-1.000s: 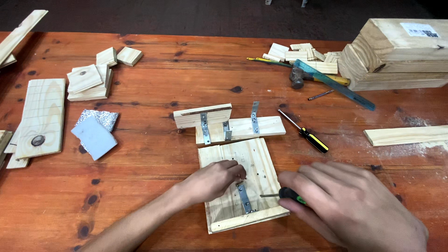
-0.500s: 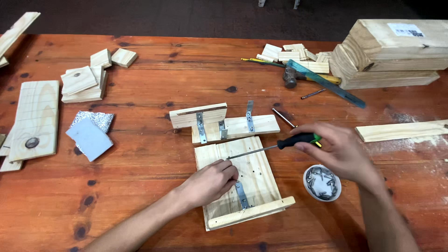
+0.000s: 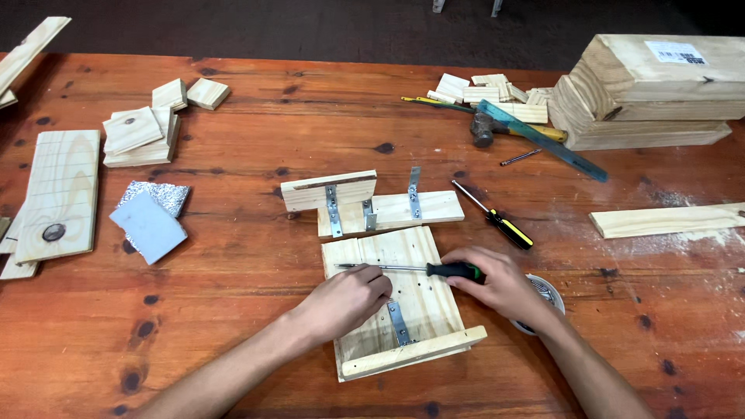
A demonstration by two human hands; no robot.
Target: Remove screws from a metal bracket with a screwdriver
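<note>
My right hand (image 3: pixel 500 285) grips the black and green handle of a screwdriver (image 3: pixel 403 268), whose shaft lies level across a pale wooden panel (image 3: pixel 400 264) with its tip pointing left. My left hand (image 3: pixel 345 299) rests on the panel's lower left part, fingers curled beside a metal bracket (image 3: pixel 398 323); I cannot tell whether it pinches anything. A wooden strip (image 3: pixel 415 353) is fixed along the panel's near edge. Just beyond the panel lies a second wooden piece with metal brackets (image 3: pixel 372 203).
A small round tin of screws (image 3: pixel 549 293) sits partly behind my right wrist. A yellow and black screwdriver (image 3: pixel 497 219) lies to the right. A hammer (image 3: pixel 497 126), a saw (image 3: pixel 555 146), stacked planks (image 3: pixel 652 89), wood offcuts (image 3: pixel 143 132) and sanding pads (image 3: pixel 151 217) lie around.
My right hand brought the screwdriver from the raised position on the right down and leftward, laying its shaft across the panel. The hand now covers part of the tin. My left hand stayed on the panel.
</note>
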